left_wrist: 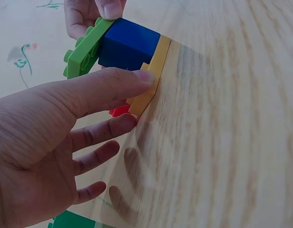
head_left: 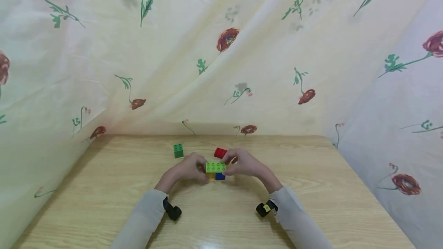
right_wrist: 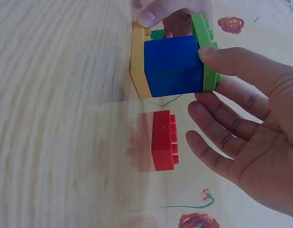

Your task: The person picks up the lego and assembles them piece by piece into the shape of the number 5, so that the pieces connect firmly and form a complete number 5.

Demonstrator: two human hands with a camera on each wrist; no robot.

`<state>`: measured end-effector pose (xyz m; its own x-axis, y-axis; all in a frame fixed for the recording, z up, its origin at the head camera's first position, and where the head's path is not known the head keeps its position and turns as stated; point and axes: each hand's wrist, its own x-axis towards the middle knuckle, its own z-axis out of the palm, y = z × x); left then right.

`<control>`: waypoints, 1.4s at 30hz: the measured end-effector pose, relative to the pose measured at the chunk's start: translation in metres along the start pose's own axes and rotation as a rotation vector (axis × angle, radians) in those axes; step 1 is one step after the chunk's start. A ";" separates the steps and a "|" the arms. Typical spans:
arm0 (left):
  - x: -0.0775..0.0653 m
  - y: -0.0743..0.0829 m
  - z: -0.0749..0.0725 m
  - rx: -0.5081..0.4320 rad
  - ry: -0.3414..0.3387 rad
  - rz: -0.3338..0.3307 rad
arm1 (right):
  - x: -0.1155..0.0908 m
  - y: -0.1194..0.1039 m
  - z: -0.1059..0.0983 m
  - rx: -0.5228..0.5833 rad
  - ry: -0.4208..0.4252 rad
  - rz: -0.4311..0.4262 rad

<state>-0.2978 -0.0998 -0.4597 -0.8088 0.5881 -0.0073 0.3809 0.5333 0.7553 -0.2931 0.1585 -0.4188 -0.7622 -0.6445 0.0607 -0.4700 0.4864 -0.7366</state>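
Near the table's middle stands a small stack of toy building bricks. A flat yellow plate lies at the bottom, a blue brick stands on one end of it, and a light green plate is on top. My left hand holds the yellow plate between thumb and index finger, its other fingers spread. With thumb and fingers, my right hand pinches the light green plate at the end above the blue brick. Below the green plate's left end is a gap beside the blue brick.
Just behind the stack, close to my right hand, lies a red brick. A darker green brick stands farther left at the back. Flowered cloth hangs behind and along both sides of the wooden table.
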 end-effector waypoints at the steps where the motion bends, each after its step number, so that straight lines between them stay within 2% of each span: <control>1: 0.000 0.000 0.001 -0.001 -0.001 -0.001 | -0.001 -0.001 0.001 -0.001 -0.001 0.002; 42: -0.002 -0.002 0.001 -0.011 -0.004 0.036 | -0.001 -0.004 0.002 -0.020 0.001 0.004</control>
<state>-0.2968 -0.1014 -0.4614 -0.7928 0.6092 0.0169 0.4044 0.5051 0.7624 -0.2895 0.1563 -0.4172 -0.7646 -0.6419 0.0581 -0.4754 0.5009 -0.7232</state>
